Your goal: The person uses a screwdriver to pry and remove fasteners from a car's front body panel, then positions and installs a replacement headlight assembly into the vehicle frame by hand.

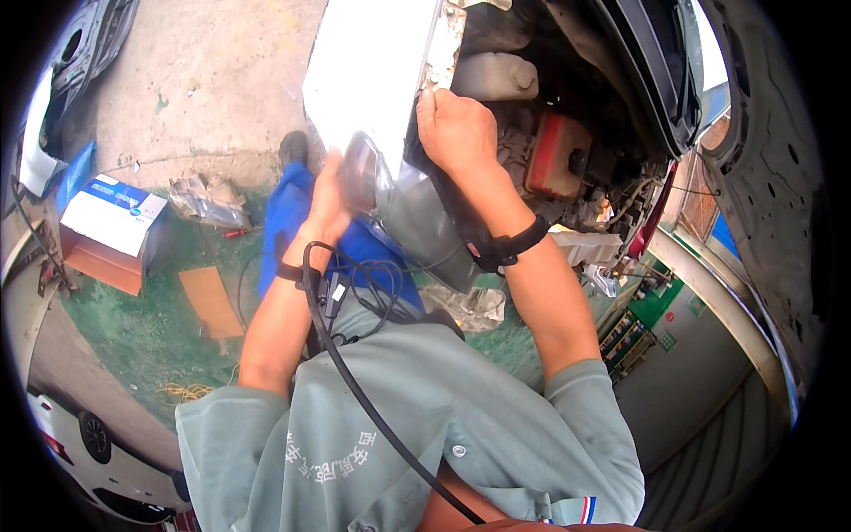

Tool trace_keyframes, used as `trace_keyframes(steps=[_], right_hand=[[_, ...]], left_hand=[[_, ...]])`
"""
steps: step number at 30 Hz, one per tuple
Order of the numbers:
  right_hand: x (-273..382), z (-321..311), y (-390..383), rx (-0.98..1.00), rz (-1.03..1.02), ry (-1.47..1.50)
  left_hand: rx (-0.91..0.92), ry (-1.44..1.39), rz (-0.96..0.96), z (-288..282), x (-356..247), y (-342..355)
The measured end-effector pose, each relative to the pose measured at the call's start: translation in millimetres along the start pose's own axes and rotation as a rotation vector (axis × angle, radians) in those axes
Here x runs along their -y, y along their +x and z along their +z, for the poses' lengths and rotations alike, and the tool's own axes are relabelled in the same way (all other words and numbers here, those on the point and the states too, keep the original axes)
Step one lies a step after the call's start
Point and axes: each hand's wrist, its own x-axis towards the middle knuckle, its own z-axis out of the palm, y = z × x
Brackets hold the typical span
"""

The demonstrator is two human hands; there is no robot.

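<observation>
Headlamp unit [403, 208] sits gripped between left hand [330, 202] below and right hand [456, 129] clasping its top edge.

Two bare hands: left hand [330, 199], right hand [455, 129]. One clear plastic headlamp unit [390, 199]. One red boxy engine-bay part [557, 155]. One blue-and-white cardboard box [111, 226]. One flat brown cardboard piece [211, 301].

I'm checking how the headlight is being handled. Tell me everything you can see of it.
The headlight unit is a large lamp housing with a clear, glossy lens and a dark grey back. It sits tilted at the front corner of the white car, by the open engine bay. The left hand cups its rounded lens end; the right hand grips its upper edge.
</observation>
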Motion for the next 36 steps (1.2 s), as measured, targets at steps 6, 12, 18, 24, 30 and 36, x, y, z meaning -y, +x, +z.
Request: trace_keyframes(steps=[6, 12, 18, 24, 30, 36], right_hand=[[4, -24, -7, -0.042, -0.129, -0.206], [-10, -18, -2, -0.111, -0.436, -0.211], [-12, -9, 1, -0.03, -0.32, -0.109], [-1, -26, -6, -0.072, -0.255, -0.265], [-11, -18, 0, -0.091, -0.441, -0.272], [-7, -19, -2, -0.012, -0.296, -0.251]], left_hand=[[0.004, 0.017, 0.004, 4, -3, -3], [0.035, 0.013, -0.019, 3, -5, -3], [0.039, -0.035, -0.003, 0, 0, 1], [0.032, 0.0, -0.008, -1, -2, 0], [0.012, -0.008, -0.035, 7, -5, -5], [0.01, -0.002, -0.024, 2, -4, -1]])
